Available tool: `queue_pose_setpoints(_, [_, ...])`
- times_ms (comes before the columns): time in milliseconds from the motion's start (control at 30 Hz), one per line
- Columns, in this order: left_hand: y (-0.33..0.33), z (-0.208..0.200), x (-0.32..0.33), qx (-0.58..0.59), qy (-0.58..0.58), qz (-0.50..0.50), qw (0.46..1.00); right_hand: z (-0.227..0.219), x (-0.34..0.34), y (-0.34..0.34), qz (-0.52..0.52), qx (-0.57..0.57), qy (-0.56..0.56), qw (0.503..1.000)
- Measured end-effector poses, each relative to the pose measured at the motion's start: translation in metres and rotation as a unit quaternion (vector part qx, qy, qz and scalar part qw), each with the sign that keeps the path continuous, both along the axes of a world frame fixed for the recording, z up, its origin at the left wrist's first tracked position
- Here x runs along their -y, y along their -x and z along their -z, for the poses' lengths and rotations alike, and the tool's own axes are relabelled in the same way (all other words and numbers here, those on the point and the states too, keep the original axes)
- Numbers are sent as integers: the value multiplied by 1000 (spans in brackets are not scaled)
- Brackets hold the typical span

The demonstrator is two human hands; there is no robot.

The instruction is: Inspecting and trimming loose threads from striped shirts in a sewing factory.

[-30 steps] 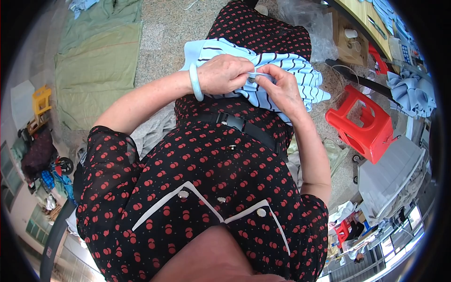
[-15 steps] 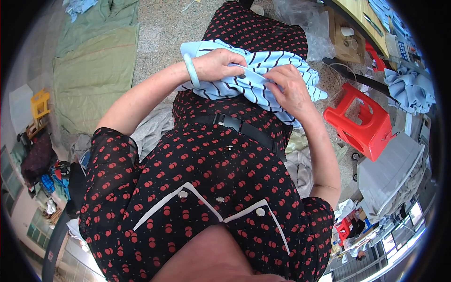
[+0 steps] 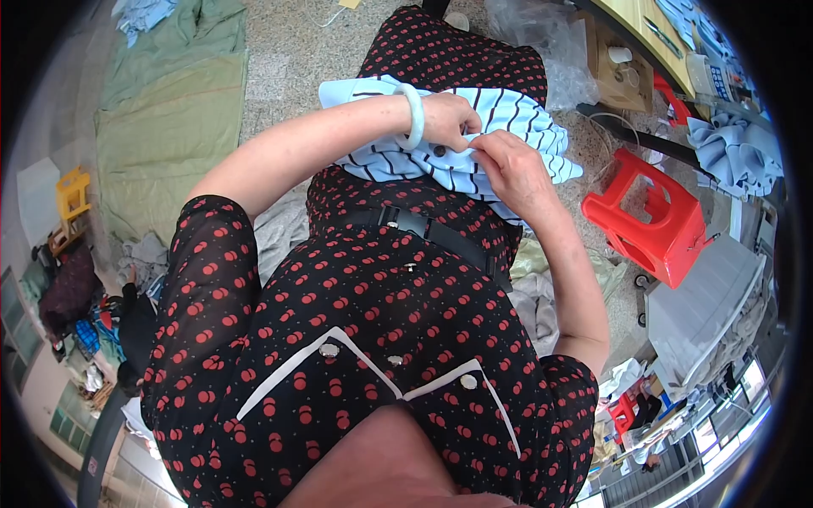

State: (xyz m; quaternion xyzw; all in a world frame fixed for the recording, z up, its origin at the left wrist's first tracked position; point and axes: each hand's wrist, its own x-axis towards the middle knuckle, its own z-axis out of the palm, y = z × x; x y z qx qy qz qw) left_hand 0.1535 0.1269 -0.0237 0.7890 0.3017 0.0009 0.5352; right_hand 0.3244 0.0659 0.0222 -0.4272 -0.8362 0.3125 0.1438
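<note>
Across my lap lies a light blue garment (image 3: 517, 114) with dark stripes, bunched in folds. My left hand (image 3: 446, 118), a pale bangle at its wrist, pinches the cloth near the middle. Right beside it, my right hand (image 3: 511, 168) has thumb and forefinger closed on the same cloth, the fingertips of both hands nearly meeting. A dark button (image 3: 439, 151) shows on the garment just below my left fingers. Whatever small part of the cloth lies between the fingertips is hidden.
A red plastic stool (image 3: 648, 216) stands at the right, with a grey bin (image 3: 707, 296) behind it. Farther up are a cardboard box (image 3: 622, 72), clear plastic bags (image 3: 542, 51) and a table (image 3: 648, 34). Green cloth (image 3: 174, 127) covers the floor at left.
My left hand has moved right along the cloth, past the dark button, and now meets my right hand. The right hand has shifted slightly left and stays on the garment.
</note>
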Motion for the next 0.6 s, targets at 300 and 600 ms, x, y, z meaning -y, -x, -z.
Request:
queue_pose_setpoints(300, [-3, 4, 13, 26, 29, -95, 995, -4, -2, -4, -10, 33, -5, 999])
queue_pose_setpoints(600, [-4, -6, 10, -4, 18, -155, 988, -6, -6, -3, 2, 18, -23, 1000])
